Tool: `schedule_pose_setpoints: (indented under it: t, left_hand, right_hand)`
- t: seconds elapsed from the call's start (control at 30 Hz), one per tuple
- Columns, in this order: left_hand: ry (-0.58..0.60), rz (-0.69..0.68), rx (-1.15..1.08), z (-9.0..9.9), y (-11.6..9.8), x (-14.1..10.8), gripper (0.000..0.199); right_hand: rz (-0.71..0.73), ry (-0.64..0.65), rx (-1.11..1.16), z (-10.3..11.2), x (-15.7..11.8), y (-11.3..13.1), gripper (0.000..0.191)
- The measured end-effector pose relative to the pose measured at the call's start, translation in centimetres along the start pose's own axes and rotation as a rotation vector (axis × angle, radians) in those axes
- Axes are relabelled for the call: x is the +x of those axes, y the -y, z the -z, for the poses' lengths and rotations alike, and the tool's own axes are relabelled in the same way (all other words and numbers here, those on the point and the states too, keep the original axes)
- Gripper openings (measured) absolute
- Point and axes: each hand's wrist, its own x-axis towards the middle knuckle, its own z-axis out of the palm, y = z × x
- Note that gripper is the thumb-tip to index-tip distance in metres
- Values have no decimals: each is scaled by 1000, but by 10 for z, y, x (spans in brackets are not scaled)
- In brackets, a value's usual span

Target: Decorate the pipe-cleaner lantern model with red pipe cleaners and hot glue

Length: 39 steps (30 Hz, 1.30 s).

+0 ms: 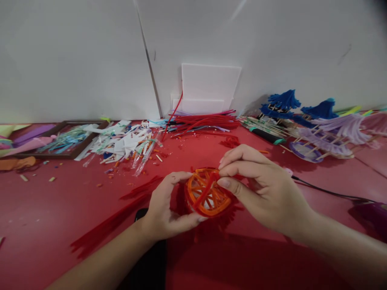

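A round frame [222,208] of orange and red pipe cleaners, with spokes crossing it like a wheel, is held above the red table. My left hand [163,207] grips its left side between thumb and fingers. On the other side my right hand [266,189] pinches the upper end of a short red pipe cleaner [205,194], which slants across the face of the frame. Red fringe hangs below the frame, partly in shadow. Long red pipe cleaners [105,225] lie on the table beside my left forearm.
White boards [210,82] lean on the wall behind a bundle of red pipe cleaners [202,122]. Scraps [130,141] and a brown frame [72,155] lie left. Blue-roofed models [284,100], a black-and-green handle [266,136] and a black cord [329,193] are right. A dark object [151,262] lies below.
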Motion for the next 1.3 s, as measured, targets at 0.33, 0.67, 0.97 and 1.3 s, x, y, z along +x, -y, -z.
schedule_pose_setpoints:
  t: [0.33,0.67,0.97,1.3]
  left_hand:
    - [7,-9,-23,2,-1,1,62]
    - [-11,34,-36,-1,4,-5,62]
    - [-18,51,-52,-2,7,-8,63]
    - [-15,22,-79,-2,5,-4,63]
  right_hand:
    - [-74,15,12,-5,-3,1,15]
    - [-110,87,-38,13,4,2,10]
    - [210,444,-76,46,-2,-17,18]
    - [309,348,55,33,-3,-27,11]
